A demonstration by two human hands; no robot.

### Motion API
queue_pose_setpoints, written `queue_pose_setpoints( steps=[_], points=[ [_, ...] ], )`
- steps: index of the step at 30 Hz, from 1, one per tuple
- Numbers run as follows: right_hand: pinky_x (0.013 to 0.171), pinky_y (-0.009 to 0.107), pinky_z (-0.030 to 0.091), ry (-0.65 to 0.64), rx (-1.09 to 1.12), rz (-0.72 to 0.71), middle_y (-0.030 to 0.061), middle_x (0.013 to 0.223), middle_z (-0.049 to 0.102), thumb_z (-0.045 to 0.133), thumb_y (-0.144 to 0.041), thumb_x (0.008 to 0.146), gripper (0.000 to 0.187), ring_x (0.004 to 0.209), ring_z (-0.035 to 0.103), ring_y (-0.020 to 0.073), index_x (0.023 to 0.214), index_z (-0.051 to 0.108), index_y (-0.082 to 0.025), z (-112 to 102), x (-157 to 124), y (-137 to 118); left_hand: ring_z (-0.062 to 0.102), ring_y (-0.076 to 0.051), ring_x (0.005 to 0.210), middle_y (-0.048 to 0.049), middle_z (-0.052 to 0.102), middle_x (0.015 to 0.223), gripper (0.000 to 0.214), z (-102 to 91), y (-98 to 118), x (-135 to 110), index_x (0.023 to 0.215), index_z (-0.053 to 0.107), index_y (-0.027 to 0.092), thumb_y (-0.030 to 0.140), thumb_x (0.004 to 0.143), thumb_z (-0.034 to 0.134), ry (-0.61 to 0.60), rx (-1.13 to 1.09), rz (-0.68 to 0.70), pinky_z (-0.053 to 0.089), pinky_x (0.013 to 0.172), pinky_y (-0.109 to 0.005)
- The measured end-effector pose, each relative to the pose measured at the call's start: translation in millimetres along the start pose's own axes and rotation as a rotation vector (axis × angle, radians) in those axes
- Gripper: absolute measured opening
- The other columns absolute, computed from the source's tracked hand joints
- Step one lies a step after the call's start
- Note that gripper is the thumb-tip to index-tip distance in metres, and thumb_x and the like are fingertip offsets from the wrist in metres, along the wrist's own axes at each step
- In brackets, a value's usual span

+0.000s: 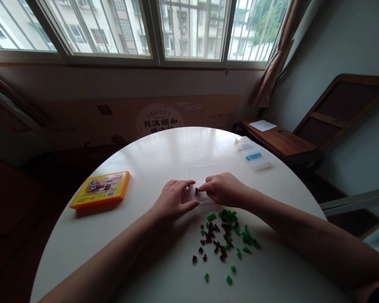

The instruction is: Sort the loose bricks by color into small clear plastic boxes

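A clear plastic box [203, 200] lies on the white table, its transparent lid [202, 170] tipped back on the far side. Inside its left part is a small dark brown building brick [196, 191]. My left hand [173, 200] grips the box's left end, with index finger and thumb spread along its far and near edges. From the right, my right hand [224, 189] reaches over the box. Its index finger points at the brown brick, the tip close beside it or touching, while the other fingers are curled. Loose brown bricks [219, 244] and green bricks [230, 216] are scattered nearer to me.
On the left of the round white table [139, 261] lies an orange and yellow boxed set [102, 189]. Clear plastic cases [255, 158], one with something blue, lie at the far right edge. Beyond stands a wooden chair [284, 136] with paper on it. Windows are behind.
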State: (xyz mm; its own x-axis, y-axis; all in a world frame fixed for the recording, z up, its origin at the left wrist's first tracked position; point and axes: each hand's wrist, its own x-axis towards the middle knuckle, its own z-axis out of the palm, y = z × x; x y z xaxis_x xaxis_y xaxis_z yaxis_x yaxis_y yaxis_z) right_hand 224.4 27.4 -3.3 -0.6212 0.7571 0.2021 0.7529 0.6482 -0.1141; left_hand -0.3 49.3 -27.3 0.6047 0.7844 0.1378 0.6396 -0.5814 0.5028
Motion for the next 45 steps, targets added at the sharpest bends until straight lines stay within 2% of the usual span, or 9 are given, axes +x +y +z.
queue_pose_setpoints(
  steps=[6, 10, 15, 29, 39, 45],
  points=[
    [0.053, 0.025, 0.025, -0.016, -0.011, 0.004, 0.0004, 0.078, 0.069, 0.054, -0.017, 0.085, 0.036, 0.060, 0.054, 0.0114, 0.110, 0.073, -0.034, 0.9, 1.7, -3.4, 0.055, -0.030, 0.114, -0.0085, 0.066, 0.122, 0.056, -1.8, 3.0, -0.4, 0.125, 0.059, 0.022, 0.046, 0.076, 0.070, -0.008, -0.001, -0.011, 0.039, 0.102, -0.048],
    [0.054, 0.025, 0.027, 0.010, 0.006, -0.003, -0.0005, 0.079, 0.069, 0.054, -0.017, 0.084, 0.037, 0.060, 0.055, 0.0116, 0.109, 0.074, -0.034, 1.6, 1.9, -3.3, 0.055, -0.030, 0.114, -0.0090, 0.066, 0.122, 0.057, -1.7, 2.8, 0.0, 0.125, 0.059, 0.021, 0.047, 0.076, 0.070, -0.015, 0.003, -0.015, 0.038, 0.103, -0.049],
    [0.055, 0.025, 0.028, -0.020, 0.034, -0.011, -0.0009, 0.078, 0.069, 0.055, -0.015, 0.082, 0.037, 0.063, 0.057, 0.0119, 0.108, 0.074, -0.034, 4.3, 4.5, -3.6, 0.056, -0.030, 0.112, -0.0087, 0.067, 0.121, 0.055, 1.7, -1.2, 0.7, 0.123, 0.059, 0.023, 0.047, 0.076, 0.070, 0.011, 0.009, 0.011, 0.038, 0.102, -0.049],
    [0.056, 0.024, 0.030, 0.034, 0.050, 0.021, 0.0009, 0.083, 0.070, 0.054, -0.016, 0.084, 0.039, 0.066, 0.057, 0.0130, 0.114, 0.072, -0.033, 9.2, 5.3, -0.4, 0.057, -0.031, 0.112, -0.0089, 0.066, 0.122, 0.054, 1.6, -2.3, 1.0, 0.123, 0.060, 0.023, 0.047, 0.076, 0.070, 0.014, 0.018, 0.022, 0.039, 0.102, -0.050],
    [0.056, 0.025, 0.029, 0.011, 0.057, 0.018, -0.0003, 0.081, 0.070, 0.056, -0.017, 0.084, 0.033, 0.064, 0.056, 0.0118, 0.106, 0.075, -0.033, 8.8, 7.6, -1.4, 0.057, -0.031, 0.113, -0.0080, 0.066, 0.122, 0.053, 2.2, -3.2, 1.3, 0.123, 0.060, 0.025, 0.047, 0.076, 0.069, 0.021, 0.016, 0.025, 0.040, 0.101, -0.050],
    [0.055, 0.024, 0.028, 0.023, 0.066, 0.013, -0.0004, 0.081, 0.070, 0.056, -0.018, 0.084, 0.033, 0.063, 0.056, 0.0116, 0.106, 0.075, -0.033, 8.8, 7.4, -1.5, 0.056, -0.031, 0.113, -0.0090, 0.065, 0.124, 0.055, 1.2, -2.0, 1.3, 0.124, 0.059, 0.023, 0.047, 0.076, 0.069, 0.003, 0.020, 0.011, 0.039, 0.101, -0.050]
  ],
)
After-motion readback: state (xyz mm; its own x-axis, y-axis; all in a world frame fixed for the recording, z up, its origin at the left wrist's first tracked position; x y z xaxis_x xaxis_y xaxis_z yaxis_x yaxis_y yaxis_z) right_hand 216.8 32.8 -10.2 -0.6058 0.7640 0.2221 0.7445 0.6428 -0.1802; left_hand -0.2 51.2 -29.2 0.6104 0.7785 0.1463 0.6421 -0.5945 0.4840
